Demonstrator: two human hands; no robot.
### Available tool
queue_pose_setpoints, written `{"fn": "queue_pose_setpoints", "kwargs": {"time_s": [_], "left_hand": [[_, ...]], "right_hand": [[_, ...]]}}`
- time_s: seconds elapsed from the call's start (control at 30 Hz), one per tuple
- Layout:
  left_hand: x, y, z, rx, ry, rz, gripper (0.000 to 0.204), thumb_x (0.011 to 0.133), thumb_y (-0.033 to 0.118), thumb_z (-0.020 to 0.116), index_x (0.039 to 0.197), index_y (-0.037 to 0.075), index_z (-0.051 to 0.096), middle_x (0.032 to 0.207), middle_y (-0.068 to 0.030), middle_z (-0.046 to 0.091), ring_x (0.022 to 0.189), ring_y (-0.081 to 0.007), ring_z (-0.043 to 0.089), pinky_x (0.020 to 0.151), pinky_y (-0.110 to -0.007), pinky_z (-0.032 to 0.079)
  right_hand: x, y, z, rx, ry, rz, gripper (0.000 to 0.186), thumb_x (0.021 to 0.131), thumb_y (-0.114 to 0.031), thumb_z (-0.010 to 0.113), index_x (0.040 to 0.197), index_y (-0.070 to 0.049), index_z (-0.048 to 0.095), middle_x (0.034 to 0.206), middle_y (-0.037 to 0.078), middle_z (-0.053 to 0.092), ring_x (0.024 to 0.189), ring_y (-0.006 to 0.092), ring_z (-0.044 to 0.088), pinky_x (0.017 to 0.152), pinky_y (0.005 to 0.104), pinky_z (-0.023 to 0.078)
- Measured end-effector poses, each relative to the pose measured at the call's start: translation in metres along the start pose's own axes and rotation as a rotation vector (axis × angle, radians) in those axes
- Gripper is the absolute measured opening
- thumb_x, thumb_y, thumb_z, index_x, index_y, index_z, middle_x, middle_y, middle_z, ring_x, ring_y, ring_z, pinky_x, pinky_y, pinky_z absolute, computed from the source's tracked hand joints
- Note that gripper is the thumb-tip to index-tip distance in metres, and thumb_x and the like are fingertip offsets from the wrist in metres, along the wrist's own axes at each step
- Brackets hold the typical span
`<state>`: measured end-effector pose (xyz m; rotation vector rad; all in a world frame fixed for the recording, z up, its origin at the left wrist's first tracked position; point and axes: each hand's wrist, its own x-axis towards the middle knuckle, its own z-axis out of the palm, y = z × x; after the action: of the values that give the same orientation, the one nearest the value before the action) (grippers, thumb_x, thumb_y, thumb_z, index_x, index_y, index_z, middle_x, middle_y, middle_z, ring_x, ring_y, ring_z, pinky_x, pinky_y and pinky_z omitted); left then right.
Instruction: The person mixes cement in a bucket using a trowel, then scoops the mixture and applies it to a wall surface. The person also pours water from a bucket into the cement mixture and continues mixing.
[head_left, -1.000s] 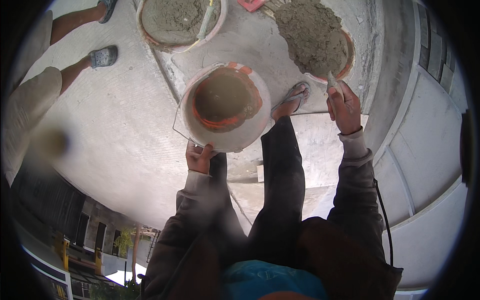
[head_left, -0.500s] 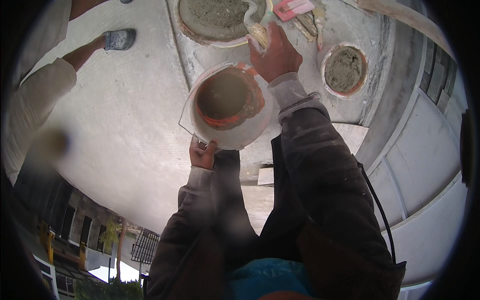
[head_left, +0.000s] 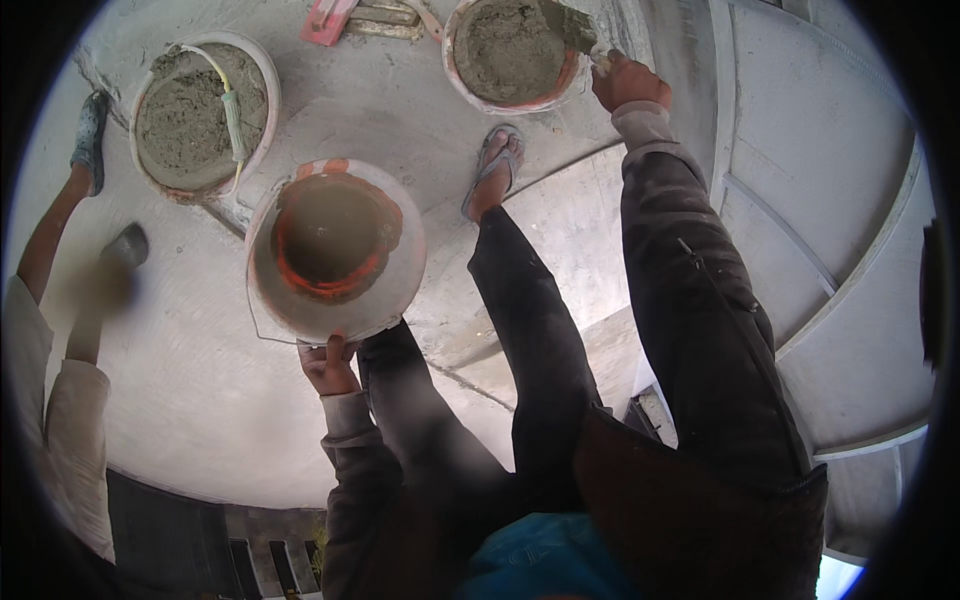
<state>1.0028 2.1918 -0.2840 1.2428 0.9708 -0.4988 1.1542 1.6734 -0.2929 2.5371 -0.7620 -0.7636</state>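
My left hand (head_left: 330, 370) is closed on the lower rim of a pale, orange-stained bucket (head_left: 395, 275) with a wire handle and murky grey contents, held tilted in front of my legs. My right hand (head_left: 632, 82) is closed on a trowel (head_left: 578, 32), its blade coated with grey mortar, at the right edge of a smaller round bucket (head_left: 452, 70) filled with mortar (head_left: 505, 60).
A larger tub (head_left: 268, 105) of mortar with a green-handled tool (head_left: 233, 125) stands at upper left. A red float (head_left: 325, 22) and boards (head_left: 380, 25) lie at the top. Another person's legs (head_left: 70, 380) stand at left. A panelled structure (head_left: 800, 200) lines the right.
My right hand has moved from beside the large tub rightward to the smaller bucket with the trowel. The view has swung, and the other person's feet have changed position.
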Motion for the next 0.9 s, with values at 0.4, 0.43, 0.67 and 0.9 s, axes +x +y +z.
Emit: {"fn": "queue_pose_setpoints", "kwargs": {"time_s": [0.4, 0.43, 0.67, 0.9], "left_hand": [[-0.009, 0.011, 0.031, 0.129, 0.031, -0.070, 0.050, 0.084, -0.003, 0.065, 0.130, 0.002, 0.047, 0.119, -0.0171, 0.060, 0.104, -0.0301, 0.066, 0.081, -0.047, 0.064], [-0.011, 0.010, 0.034, 0.127, 0.021, -0.070, 0.050, 0.084, -0.003, 0.065, 0.130, 0.002, 0.046, 0.119, -0.0171, 0.060, 0.104, -0.0300, 0.066, 0.081, -0.046, 0.064], [-0.013, 0.001, 0.048, 0.147, -0.013, -0.049, 0.051, 0.084, -0.002, 0.064, 0.131, 0.002, 0.045, 0.121, -0.0174, 0.059, 0.105, -0.0300, 0.066, 0.081, -0.045, 0.064], [-0.019, 0.003, 0.048, 0.120, 0.020, -0.080, 0.050, 0.084, -0.001, 0.065, 0.130, 0.001, 0.045, 0.119, -0.0178, 0.061, 0.103, -0.0294, 0.067, 0.079, -0.043, 0.064]], "right_hand": [[-0.015, -0.054, 0.069, 0.365, -0.351, -0.031, 0.059, 0.084, -0.057, 0.056, 0.132, -0.022, 0.059, 0.116, 0.013, 0.069, 0.108, 0.0317, 0.067, 0.093, 0.0459, 0.053], [-0.005, -0.073, 0.059, 0.447, -0.478, 0.029, 0.063, 0.082, -0.054, 0.057, 0.135, -0.020, 0.058, 0.116, 0.012, 0.070, 0.109, 0.0323, 0.066, 0.094, 0.0457, 0.052], [0.005, -0.026, 0.128, 1.049, -0.593, -0.018, 0.061, 0.082, -0.057, 0.064, 0.127, -0.016, 0.065, 0.084, 0.006, 0.069, 0.072, 0.0180, 0.066, 0.069, 0.0348, 0.052], [-0.014, 0.004, 0.079, 1.112, -0.501, -0.139, 0.045, 0.086, -0.045, 0.067, 0.116, -0.012, 0.069, 0.067, 0.004, 0.061, 0.054, 0.0130, 0.053, 0.055, 0.0310, 0.046]]}}
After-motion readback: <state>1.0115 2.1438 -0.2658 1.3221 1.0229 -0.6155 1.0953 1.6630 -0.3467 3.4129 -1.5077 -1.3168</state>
